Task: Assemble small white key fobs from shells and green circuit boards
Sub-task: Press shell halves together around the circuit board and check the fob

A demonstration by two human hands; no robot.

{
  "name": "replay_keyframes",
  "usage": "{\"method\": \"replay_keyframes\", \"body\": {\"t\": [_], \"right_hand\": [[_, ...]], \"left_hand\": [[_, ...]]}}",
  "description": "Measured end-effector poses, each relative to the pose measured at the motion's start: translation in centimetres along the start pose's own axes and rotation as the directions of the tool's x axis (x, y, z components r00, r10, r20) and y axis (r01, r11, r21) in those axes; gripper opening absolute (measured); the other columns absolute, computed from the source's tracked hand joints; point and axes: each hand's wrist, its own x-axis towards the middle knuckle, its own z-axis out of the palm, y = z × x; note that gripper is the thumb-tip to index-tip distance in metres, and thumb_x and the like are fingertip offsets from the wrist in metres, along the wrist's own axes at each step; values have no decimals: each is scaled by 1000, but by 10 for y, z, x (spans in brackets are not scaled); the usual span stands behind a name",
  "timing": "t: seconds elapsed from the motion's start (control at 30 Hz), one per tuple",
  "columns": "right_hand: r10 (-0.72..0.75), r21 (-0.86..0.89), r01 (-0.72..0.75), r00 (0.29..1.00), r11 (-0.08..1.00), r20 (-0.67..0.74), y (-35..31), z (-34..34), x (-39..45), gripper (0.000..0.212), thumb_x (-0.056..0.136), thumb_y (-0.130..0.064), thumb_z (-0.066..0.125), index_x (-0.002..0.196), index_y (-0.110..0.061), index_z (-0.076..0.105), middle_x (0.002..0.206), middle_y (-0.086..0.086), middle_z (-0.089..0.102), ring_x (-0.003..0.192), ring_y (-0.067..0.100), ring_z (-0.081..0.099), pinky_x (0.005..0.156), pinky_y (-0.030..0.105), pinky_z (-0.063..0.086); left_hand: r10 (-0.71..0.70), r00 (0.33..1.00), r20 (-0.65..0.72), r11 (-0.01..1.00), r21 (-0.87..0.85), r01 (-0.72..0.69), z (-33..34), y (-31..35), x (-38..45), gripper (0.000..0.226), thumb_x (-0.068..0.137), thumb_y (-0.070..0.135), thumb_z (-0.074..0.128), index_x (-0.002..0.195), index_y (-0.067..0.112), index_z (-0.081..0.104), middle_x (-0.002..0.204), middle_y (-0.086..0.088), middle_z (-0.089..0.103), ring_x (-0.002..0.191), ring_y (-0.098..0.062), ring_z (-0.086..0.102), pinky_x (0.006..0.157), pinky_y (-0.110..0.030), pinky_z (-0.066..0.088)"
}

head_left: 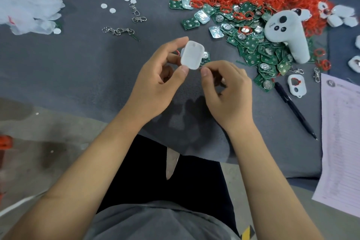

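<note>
Nearest me, left hand [155,78] pinches a white shell [192,55]; right hand [227,87] curls, its contents hidden from me.

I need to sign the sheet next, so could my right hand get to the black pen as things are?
Probably yes: the pen lies bare on the mat, nothing between it and the right hand, whose curled fingers seem to hold nothing.

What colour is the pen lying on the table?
Black. The pen shows clearly in the head view, right of the hands.
</note>
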Motion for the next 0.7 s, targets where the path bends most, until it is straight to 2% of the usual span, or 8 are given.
{"method": "replay_keyframes", "body": {"t": [0.1,0.13,0.23,0.33,0.43,0.57,0.63,0.7], "right_hand": [[47,74,-46,999,996,-11,3,-2,-3,11,101,-21,59,104,-15,67,82,-19,60,72,10,58,73,46,50],[69,97,-67,997,993,-17,4,-2,-4,14,101,-23,59,110,-15,67,82,-21,59,71,9,58,70,42,51],[113,136,-111,993,984,-10,3,-1,-3,30,101,-29,61,130,-18,61,82,-17,61,67,10,57,62,24,46],[117,148,-123,992,981,45,2,-2,-2,42,102,-36,60,141,-20,56,88,-13,65,76,12,61,70,22,47],[97,153,-106,993,983,65,3,-4,-3,32,103,-29,60,133,-18,63,89,-9,65,79,16,62,74,25,48],[217,186,-213,976,959,-2,3,-4,-2,10,102,-21,62,111,-22,66,83,-15,68,74,8,66,65,13,44],[280,199,-263,958,944,-59,3,-5,-1,1,103,-23,62,103,-23,63,80,-16,68,69,7,66,59,11,39],[286,198,-260,951,945,-117,1,-7,0,5,104,-23,61,99,-24,60,79,-15,65,67,7,60,59,14,38]], "left_hand": [[-19,1000,-15,998,-62,18,-1,0,0,46,101,13,58,145,28,55,113,-2,65,79,-8,56,70,-24,47],[-27,1000,-14,997,-78,25,-1,1,0,47,101,10,57,144,28,56,111,0,64,80,-3,56,71,-18,45],[-22,1000,11,998,-60,23,0,5,-1,47,101,3,53,142,26,59,108,10,63,80,-2,55,74,-15,43],[3,999,51,999,36,-4,3,9,-2,44,102,2,52,140,22,63,110,-4,64,86,-15,57,79,-28,47],[38,996,78,992,120,-48,6,10,-5,42,102,2,53,137,23,66,99,0,59,80,-25,52,77,-27,45],[10,999,31,993,117,-14,6,11,-6,36,104,11,56,137,26,62,107,2,66,81,-35,58,75,-38,53],[-11,1000,-10,996,86,11,6,12,-5,32,105,15,56,135,26,62,105,3,66,76,-34,56,70,-38,53],[-4,999,-43,998,60,7,5,13,-6,28,105,15,56,130,24,64,102,6,67,71,-21,58,67,-33,51]]}}
